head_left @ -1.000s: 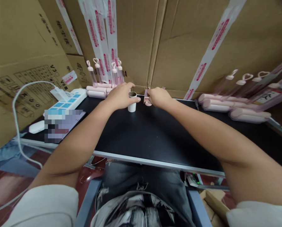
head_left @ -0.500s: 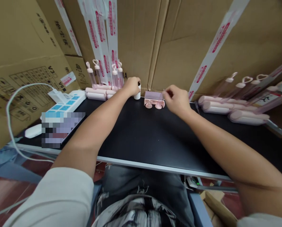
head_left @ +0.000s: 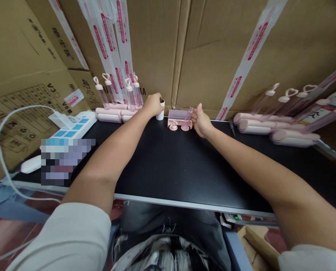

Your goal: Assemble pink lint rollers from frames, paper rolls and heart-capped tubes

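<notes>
My left hand [head_left: 152, 104] is wrapped round a small white roll with a dark core [head_left: 161, 109], standing at the back of the black table [head_left: 168, 165] by the cardboard wall. My right hand [head_left: 201, 121] is closed on a clear pink tube [head_left: 188, 114] that leans against the right end of a small pink block on two round feet [head_left: 179, 119]. The block stands between my two hands, just right of the roll.
Pink rollers [head_left: 111, 114] with upright heart-capped tubes [head_left: 117, 90] lie at the back left, more rollers [head_left: 272, 130] and tubes at the back right. A white power strip [head_left: 72, 126] with a cable sits at the left. Cardboard boxes [head_left: 213, 49] wall the back.
My left hand carried the white roll from the table's middle back to the cardboard wall. My right hand let go of the pink block, drew right, then closed on a tube at its right end.
</notes>
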### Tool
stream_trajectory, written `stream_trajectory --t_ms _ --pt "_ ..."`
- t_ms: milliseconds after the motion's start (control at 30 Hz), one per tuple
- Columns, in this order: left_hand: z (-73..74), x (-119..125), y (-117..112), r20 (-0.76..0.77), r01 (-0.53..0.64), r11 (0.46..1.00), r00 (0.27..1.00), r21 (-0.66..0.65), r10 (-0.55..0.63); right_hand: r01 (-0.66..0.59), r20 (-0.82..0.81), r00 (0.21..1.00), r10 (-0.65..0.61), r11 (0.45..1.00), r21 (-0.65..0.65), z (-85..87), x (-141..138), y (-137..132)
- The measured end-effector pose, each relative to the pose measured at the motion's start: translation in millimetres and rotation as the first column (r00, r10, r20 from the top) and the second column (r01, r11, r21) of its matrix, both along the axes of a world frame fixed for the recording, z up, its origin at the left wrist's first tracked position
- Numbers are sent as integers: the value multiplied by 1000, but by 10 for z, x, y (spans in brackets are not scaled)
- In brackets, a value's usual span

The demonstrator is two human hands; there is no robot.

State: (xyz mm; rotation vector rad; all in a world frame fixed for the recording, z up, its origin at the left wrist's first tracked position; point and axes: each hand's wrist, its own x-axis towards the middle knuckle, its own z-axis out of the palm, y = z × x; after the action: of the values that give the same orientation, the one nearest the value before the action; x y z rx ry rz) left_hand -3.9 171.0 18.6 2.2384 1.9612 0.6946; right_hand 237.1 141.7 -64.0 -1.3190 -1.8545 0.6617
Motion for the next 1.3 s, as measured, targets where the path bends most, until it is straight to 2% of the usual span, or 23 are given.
stream_trajectory --t_ms 100,300,467,500,567,633,700,867,1067,1300 --pt "-1 -20 -5 5 8 1000 1000 0 -8 21 -283 957 -58 991 -132 9 -90 -5" --pt "4 -44 -97 8 32 999 999 -5 -32 77 -330 937 -115 989 -125 -27 -185 31" --pt "-8 20 -457 4 -15 994 1000 104 14 48 -406 909 -90 992 -113 -68 -206 22" --pt "-32 40 -534 -25 -6 997 1000 73 8 36 -441 893 -85 992 -118 -69 -217 16" --pt "-111 73 -647 -106 48 995 993 -93 -58 12 -537 840 -76 992 -122 -70 -245 7" --pt "-213 86 -684 -154 107 967 977 -232 -146 -7 -630 773 -66 994 -113 -73 -274 6" --pt "-303 75 -654 -164 137 954 969 -266 -185 -1 -677 732 -68 995 -101 -83 -292 14" --pt "-354 35 -582 -169 78 968 978 -238 -120 77 -637 764 -100 995 -64 -144 -280 54" --pt "-367 178 -744 -93 67 986 992 -150 -81 110 -609 788 -90 994 -5 -225 -265 99" --pt "-448 237 -786 -132 50 990 989 -132 -67 126 -563 822 -90 992 25 -240 -281 74"
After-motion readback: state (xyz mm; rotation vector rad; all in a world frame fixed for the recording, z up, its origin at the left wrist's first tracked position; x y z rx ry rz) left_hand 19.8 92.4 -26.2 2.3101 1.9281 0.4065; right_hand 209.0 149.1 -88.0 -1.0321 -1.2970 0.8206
